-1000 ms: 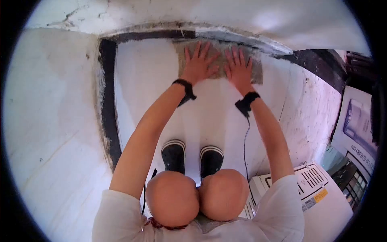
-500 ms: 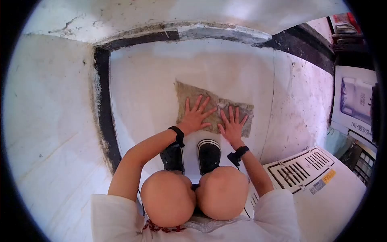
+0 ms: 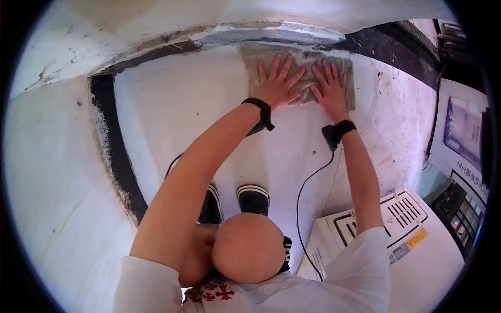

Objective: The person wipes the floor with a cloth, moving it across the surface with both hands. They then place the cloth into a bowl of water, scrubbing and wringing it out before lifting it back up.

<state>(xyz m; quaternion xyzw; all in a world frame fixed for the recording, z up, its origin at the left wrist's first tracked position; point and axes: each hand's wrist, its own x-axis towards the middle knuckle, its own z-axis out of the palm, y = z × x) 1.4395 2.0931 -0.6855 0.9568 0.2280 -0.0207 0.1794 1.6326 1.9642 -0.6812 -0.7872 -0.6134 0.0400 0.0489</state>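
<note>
Head view. Nearest you: white shirt (image 3: 360, 271) and a bare knee (image 3: 248, 248); you're crouched. Just past the knee, two dark shoes (image 3: 253, 199) with white-striped toes stand on the white floor (image 3: 209, 115), the left one half hidden behind your left arm. Near right, a white vented unit (image 3: 407, 229) sits on the floor, close beside your right arm. A black cable (image 3: 305, 182) runs from the near side up to the right wristband (image 3: 339, 129), which is black. The left wristband (image 3: 261, 110) is black too. Both arms are stretched far forward.

Your left hand (image 3: 279, 83) and right hand (image 3: 330, 88) lie flat side by side on a grey-brown cloth (image 3: 307, 58), palms down, fingers spread. The grip is released on both, nothing grasped, just pressing down. The cloth lies flat on the floor at its far edge, right at the foot of the far wall (image 3: 313, 15); can't tell if it touches the wall.

A black strip (image 3: 112, 151) borders the floor on the left and carries on along the far side. Far right: a printed box (image 3: 462, 141), its text too blurred to read.
</note>
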